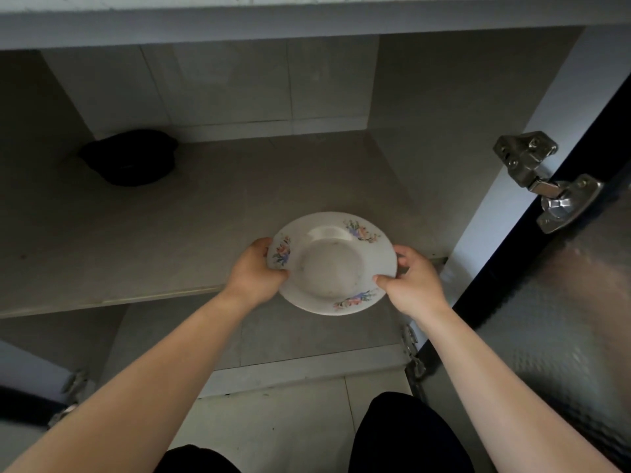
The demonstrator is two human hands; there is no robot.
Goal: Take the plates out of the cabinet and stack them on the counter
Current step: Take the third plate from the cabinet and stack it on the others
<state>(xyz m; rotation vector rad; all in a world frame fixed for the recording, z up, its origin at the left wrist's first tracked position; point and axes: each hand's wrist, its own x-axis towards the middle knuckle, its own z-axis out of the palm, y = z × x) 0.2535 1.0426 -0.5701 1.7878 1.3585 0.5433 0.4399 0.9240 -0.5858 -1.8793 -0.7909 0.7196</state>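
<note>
A white deep plate [331,264] with small flower prints on its rim is held at the front edge of the cabinet shelf [153,240], half over the edge. My left hand [254,273] grips its left rim, thumb on top. My right hand [415,279] grips its right rim. The plate sits level between both hands. The underside of the counter [307,18] runs across the top of the view.
A dark round object [131,157] lies at the back left of the shelf. The open cabinet door [580,302] with frosted glass and a metal hinge [546,180] stands on the right. A lower shelf [307,336], tiled floor and my dark-clothed knees are below.
</note>
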